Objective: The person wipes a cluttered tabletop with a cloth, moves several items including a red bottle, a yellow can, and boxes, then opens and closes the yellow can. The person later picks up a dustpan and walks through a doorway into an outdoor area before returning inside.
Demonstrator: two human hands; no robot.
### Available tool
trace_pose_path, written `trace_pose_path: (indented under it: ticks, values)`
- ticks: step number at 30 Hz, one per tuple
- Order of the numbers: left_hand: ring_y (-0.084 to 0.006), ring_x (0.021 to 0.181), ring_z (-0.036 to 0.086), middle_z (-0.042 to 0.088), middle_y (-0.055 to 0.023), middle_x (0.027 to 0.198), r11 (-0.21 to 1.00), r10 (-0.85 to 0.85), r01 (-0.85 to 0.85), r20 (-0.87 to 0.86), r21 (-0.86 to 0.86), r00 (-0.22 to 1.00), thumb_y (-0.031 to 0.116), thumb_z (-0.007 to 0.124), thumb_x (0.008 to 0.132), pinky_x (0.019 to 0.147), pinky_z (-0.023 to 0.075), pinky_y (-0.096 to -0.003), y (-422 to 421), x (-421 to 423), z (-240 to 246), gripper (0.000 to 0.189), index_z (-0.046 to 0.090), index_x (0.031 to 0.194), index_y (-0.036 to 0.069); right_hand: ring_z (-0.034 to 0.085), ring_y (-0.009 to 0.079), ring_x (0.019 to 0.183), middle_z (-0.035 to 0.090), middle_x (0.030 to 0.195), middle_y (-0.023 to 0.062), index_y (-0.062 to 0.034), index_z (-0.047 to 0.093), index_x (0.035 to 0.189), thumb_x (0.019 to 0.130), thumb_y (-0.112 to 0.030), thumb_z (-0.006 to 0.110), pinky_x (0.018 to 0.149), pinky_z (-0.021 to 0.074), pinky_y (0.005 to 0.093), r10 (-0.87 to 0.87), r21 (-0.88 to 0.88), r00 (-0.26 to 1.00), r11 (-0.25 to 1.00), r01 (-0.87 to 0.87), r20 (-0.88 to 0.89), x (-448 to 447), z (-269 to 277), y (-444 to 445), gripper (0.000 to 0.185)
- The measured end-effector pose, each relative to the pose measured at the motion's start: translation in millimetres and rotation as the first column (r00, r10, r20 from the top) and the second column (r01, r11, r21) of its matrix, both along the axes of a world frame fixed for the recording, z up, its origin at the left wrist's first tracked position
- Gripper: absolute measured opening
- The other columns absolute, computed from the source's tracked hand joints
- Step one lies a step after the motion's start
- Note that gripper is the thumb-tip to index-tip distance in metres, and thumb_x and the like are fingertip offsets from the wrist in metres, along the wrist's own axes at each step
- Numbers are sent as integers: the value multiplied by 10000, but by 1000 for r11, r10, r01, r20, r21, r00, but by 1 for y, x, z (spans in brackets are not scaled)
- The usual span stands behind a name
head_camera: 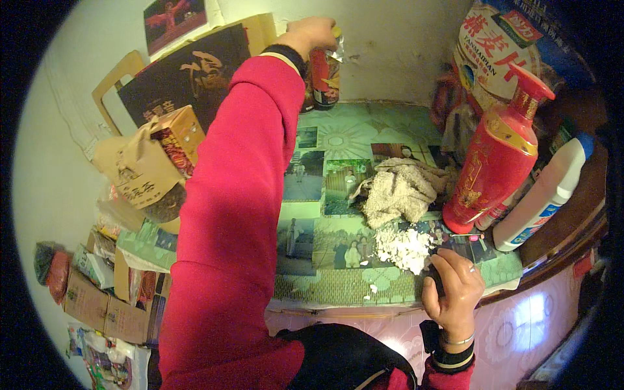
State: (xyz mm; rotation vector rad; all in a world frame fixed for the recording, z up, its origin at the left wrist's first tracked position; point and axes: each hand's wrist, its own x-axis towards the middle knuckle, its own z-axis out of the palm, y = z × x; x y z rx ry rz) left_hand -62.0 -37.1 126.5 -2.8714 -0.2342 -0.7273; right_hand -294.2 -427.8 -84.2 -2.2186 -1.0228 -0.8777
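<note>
My left hand [312, 33] reaches to the back of the table, its fingers closed around the top of a red bottle [325, 78] with a yellow cap and foil neck. My right hand [456, 287] rests at the table's front edge, its curled fingers beside a pile of white flakes [405, 247]. Something dark shows under its palm; whether the hand grips it I cannot tell. A crumpled beige cloth [402, 192] lies just behind the flakes. Photographs [343, 243] lie flat on the green patterned table cover [341, 285], with a few stray flakes near the front edge.
A tall red vase [502, 156] and a white bottle with a blue cap [546, 195] stand at the right, before a large printed bag [497, 53]. On the left are a brown paper bag [141, 165], an orange box [180, 139] and cardboard boxes [105, 309].
</note>
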Motion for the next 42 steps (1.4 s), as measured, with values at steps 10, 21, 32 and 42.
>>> trace_pose_path:
  ticks: [10,21,32,42]
  values:
    - [-298,1065,590,619,-84,1149,998,34,-35,12,53,999,309,607,736,863,472,-488,29,31,-19,452,582,1171,189,616,259,771,629,956,112,-42,646,937,658,-185,656,654,479,347,-12,-37,1000,999,11,-22,1,1,0,314]
    - [-305,1106,562,605,-95,1164,991,31,-57,210,118,977,397,588,790,933,399,-534,-9,-1,-22,451,580,1182,176,611,261,789,627,957,105,-56,646,929,692,-174,646,676,485,348,-10,-19,1000,1000,10,0,0,0,-1,265]
    - [-366,1064,561,585,-243,1150,961,-84,46,129,273,988,422,616,787,909,450,-407,-70,-233,115,606,540,1212,-2,605,294,815,627,978,117,-71,640,918,723,-130,634,694,476,376,46,3,997,999,-46,60,0,-8,-3,203]
    - [-321,1050,566,590,-211,1144,953,55,-182,452,242,890,357,649,798,873,456,-378,-18,-408,53,501,571,1131,-9,605,316,851,627,1011,123,-56,644,944,773,-133,606,719,475,381,80,-5,992,997,-80,96,1,-13,-6,192]
